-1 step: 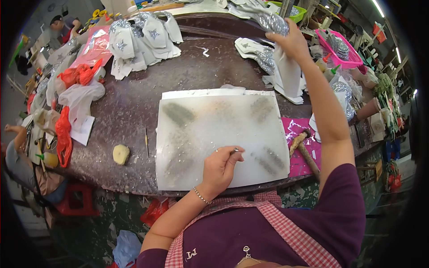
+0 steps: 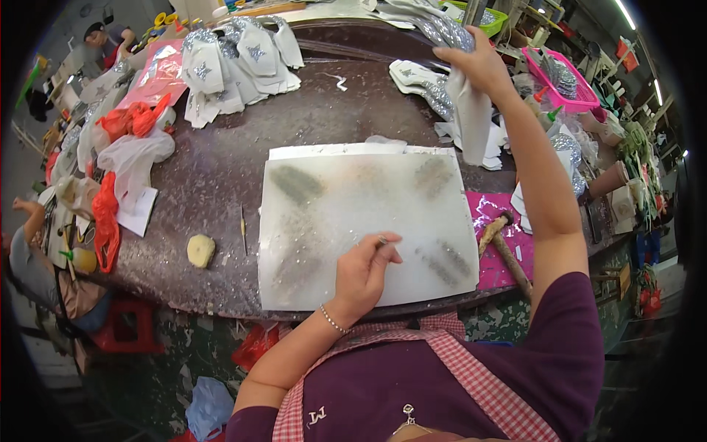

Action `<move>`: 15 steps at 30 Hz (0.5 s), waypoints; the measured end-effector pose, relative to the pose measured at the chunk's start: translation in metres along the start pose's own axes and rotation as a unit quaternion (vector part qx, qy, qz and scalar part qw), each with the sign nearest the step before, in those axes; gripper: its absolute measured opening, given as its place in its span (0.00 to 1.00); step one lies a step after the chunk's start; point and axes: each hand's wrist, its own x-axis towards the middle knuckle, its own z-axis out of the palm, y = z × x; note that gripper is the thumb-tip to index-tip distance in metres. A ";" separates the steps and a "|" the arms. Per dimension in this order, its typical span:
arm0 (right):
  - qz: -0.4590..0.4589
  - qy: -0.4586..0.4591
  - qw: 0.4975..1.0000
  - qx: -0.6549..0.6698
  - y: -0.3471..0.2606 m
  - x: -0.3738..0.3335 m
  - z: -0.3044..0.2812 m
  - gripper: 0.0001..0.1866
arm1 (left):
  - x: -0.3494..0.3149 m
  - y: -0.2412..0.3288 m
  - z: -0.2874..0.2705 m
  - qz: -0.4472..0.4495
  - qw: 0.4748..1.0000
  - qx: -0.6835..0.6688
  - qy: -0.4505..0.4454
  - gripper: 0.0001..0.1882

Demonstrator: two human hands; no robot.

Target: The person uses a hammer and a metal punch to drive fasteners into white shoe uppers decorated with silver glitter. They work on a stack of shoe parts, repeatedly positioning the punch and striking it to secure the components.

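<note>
dark table is topped with a smudged white sheet. between one and two o'clock from that, a white-and-silver piece is held up, white end pointed to six, long axis about twelve-to-six. it's gripped by the right hand, forearm stretched toward eleven. left hand is curled toward one; whether anything's pinched can't be told, tbh.

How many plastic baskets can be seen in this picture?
2: a pink basket at the upper right, and a green basket farther back, just above the right hand in the picture. Others may be hidden in the clutter.
</note>
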 end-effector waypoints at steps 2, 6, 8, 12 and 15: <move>0.009 -0.075 0.991 0.115 -0.039 -0.013 0.015 0.52 | 0.005 -0.007 -0.010 -0.042 0.989 -0.125 0.075 0.11; 0.055 -0.257 0.954 0.142 -0.065 -0.080 0.092 0.55 | 0.035 -0.003 -0.061 -0.166 0.955 -0.200 0.141 0.16; 0.078 -0.285 0.944 0.148 -0.078 -0.110 0.117 0.56 | 0.047 0.002 -0.085 -0.214 0.956 -0.168 0.105 0.20; 0.093 -0.272 0.945 0.157 -0.082 -0.127 0.134 0.57 | 0.054 -0.016 -0.098 -0.278 0.959 -0.042 0.040 0.28; -0.015 -0.256 0.963 0.082 -0.086 -0.144 0.136 0.57 | 0.067 -0.018 -0.091 -0.237 0.971 -0.026 0.022 0.27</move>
